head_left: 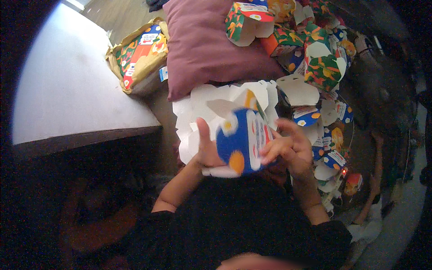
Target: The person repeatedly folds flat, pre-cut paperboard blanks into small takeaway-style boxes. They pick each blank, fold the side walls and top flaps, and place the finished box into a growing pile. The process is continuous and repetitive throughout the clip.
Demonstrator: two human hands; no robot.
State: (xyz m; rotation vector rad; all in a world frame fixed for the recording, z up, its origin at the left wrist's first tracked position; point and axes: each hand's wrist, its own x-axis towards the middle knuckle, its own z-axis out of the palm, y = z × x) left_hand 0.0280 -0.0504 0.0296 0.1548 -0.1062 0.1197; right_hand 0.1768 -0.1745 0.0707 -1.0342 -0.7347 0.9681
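A blue folding paper carton (pixel 240 141) with orange and white flower spots is tilted in front of me, slightly blurred, its top flaps standing up. My left hand (pixel 206 146) supports its left side; the thumb points up, away from the card, and the fingers go out of sight behind and under it. On the carton's right side, my right hand (pixel 290 146) grips the printed panel with bent fingers. Beneath both hands lie flat white carton blanks (pixel 189 112), their notched edges showing.
A mauve cushion (pixel 202 49) lies beyond the blanks. Many folded cartons (pixel 321 67) are heaped at the right. An opened brown paper wrapper (pixel 119 74) with printed blanks sits at the far left, beside a white tabletop (pixel 67 85). Another person's arm (pixel 103 225) shows at lower left.
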